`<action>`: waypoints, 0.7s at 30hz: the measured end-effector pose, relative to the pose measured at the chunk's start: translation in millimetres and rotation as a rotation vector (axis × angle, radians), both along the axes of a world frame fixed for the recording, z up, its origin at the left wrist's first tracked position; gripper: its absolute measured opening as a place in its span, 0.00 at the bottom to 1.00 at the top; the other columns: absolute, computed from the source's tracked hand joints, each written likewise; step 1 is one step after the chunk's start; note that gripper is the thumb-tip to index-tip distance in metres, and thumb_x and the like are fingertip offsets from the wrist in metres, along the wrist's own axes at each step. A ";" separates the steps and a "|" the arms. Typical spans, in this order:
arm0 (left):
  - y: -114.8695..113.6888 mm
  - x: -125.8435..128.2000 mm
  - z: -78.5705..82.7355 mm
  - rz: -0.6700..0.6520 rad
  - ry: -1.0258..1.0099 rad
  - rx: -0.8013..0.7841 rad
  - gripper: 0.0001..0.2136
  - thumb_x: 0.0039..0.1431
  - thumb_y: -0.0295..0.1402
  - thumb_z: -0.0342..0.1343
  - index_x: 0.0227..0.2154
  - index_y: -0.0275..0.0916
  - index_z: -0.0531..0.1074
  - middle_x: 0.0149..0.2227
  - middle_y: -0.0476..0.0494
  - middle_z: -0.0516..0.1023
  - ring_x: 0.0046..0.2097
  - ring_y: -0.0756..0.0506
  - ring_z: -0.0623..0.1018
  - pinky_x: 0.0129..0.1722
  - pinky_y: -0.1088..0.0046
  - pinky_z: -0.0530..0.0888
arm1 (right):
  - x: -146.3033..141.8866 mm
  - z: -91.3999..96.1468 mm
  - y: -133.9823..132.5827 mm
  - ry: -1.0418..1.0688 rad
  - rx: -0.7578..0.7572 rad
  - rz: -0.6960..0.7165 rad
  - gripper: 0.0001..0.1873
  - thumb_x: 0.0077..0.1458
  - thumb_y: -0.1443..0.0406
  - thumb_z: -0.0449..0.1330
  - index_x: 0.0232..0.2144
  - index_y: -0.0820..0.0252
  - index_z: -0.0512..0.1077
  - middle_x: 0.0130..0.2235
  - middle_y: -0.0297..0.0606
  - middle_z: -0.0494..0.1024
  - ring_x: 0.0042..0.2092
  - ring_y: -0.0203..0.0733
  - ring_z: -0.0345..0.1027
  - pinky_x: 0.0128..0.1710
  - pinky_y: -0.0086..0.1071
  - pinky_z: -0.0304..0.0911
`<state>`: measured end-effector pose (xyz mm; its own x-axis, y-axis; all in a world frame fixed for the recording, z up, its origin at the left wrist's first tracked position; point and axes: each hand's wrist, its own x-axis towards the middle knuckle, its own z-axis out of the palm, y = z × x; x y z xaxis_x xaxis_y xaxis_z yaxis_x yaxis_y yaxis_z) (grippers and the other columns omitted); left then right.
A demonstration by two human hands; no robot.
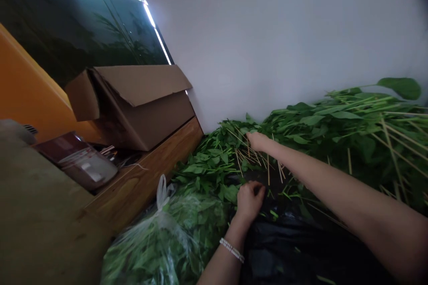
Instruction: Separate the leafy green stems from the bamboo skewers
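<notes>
A big heap of green leafy stalks (pixel 337 124) lies along a white wall, with pale bare stems (pixel 245 156) scattered in front. My right hand (pixel 258 140) reaches far forward into the heap, its fingers buried among the leaves. My left hand (pixel 249 200), with a bead bracelet at the wrist, is closed in a loose fist just above black plastic sheeting (pixel 294 240), next to the leaves. What the fist holds is hidden.
A tied clear plastic bag of leaves (pixel 160 240) sits at the lower left. A wooden ledge (pixel 140 182) carries an open cardboard box (pixel 140 102) and a small appliance (pixel 80 160). A dark glossy panel with a light strip rises behind.
</notes>
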<state>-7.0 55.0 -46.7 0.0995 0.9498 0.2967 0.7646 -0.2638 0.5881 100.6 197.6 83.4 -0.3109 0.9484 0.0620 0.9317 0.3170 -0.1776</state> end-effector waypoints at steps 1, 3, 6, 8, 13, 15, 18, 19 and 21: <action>-0.3 0.0 0.0 0.001 0.003 -0.001 0.09 0.59 0.35 0.52 0.34 0.42 0.78 0.34 0.48 0.80 0.35 0.47 0.77 0.37 0.74 0.70 | 0.2 9.4 -4.1 -0.018 0.009 0.025 0.19 0.59 0.59 0.57 0.50 0.62 0.67 0.50 0.43 0.70 0.47 0.43 0.68 0.45 0.42 0.67; -1.1 0.3 0.0 0.005 0.010 -0.003 0.09 0.59 0.35 0.52 0.34 0.42 0.78 0.33 0.48 0.80 0.35 0.47 0.77 0.36 0.74 0.70 | -5.4 28.9 -14.4 -0.027 0.075 0.072 0.18 0.60 0.60 0.56 0.50 0.63 0.67 0.50 0.45 0.71 0.49 0.45 0.67 0.48 0.45 0.65; -2.0 0.6 0.2 0.004 0.012 0.001 0.10 0.58 0.35 0.52 0.34 0.42 0.78 0.33 0.48 0.80 0.35 0.47 0.77 0.37 0.74 0.71 | -32.1 47.1 -34.7 0.000 0.153 0.223 0.17 0.58 0.68 0.54 0.49 0.67 0.69 0.51 0.56 0.71 0.54 0.52 0.65 0.50 0.40 0.61; -2.3 0.6 0.5 -0.004 0.000 0.005 0.10 0.58 0.34 0.51 0.35 0.42 0.78 0.34 0.47 0.80 0.36 0.47 0.77 0.38 0.73 0.71 | -58.4 44.1 -48.8 -0.001 0.129 0.370 0.16 0.53 0.69 0.57 0.45 0.64 0.72 0.48 0.51 0.75 0.51 0.50 0.68 0.47 0.35 0.62; -4.0 -0.1 2.8 -0.006 -0.053 -0.046 0.12 0.56 0.32 0.52 0.39 0.38 0.77 0.38 0.42 0.81 0.38 0.42 0.78 0.39 0.69 0.72 | -112.9 -4.5 -63.0 -0.059 -0.024 0.585 0.28 0.37 0.67 0.68 0.45 0.63 0.73 0.46 0.46 0.77 0.46 0.48 0.72 0.41 0.30 0.66; -5.1 -0.2 4.0 -0.013 -0.081 -0.052 0.16 0.56 0.32 0.52 0.46 0.38 0.74 0.44 0.40 0.80 0.43 0.39 0.78 0.42 0.67 0.72 | -123.3 -24.0 -56.9 -0.069 -0.043 0.571 0.41 0.31 0.66 0.71 0.52 0.65 0.68 0.52 0.51 0.72 0.50 0.53 0.70 0.45 0.34 0.66; -6.7 -0.5 5.5 0.018 -0.073 -0.091 0.18 0.57 0.33 0.51 0.50 0.36 0.72 0.46 0.36 0.78 0.47 0.36 0.76 0.44 0.64 0.72 | -132.0 -41.2 -40.5 -0.060 -0.047 0.528 0.53 0.29 0.62 0.73 0.59 0.67 0.59 0.56 0.54 0.68 0.55 0.55 0.64 0.51 0.38 0.63; -7.2 -0.8 5.9 0.030 -0.055 -0.113 0.17 0.56 0.33 0.52 0.48 0.35 0.73 0.45 0.35 0.79 0.46 0.35 0.76 0.43 0.63 0.72 | -134.4 -44.3 -34.8 -0.055 -0.047 0.509 0.54 0.31 0.61 0.74 0.60 0.67 0.57 0.56 0.54 0.67 0.56 0.55 0.63 0.52 0.39 0.63; -8.0 -1.7 6.6 0.047 -0.027 -0.145 0.15 0.55 0.34 0.52 0.43 0.34 0.76 0.43 0.34 0.79 0.45 0.35 0.76 0.44 0.63 0.72 | -139.3 -49.1 -25.1 -0.046 -0.045 0.460 0.43 0.42 0.58 0.70 0.58 0.65 0.59 0.56 0.52 0.67 0.54 0.51 0.64 0.52 0.42 0.63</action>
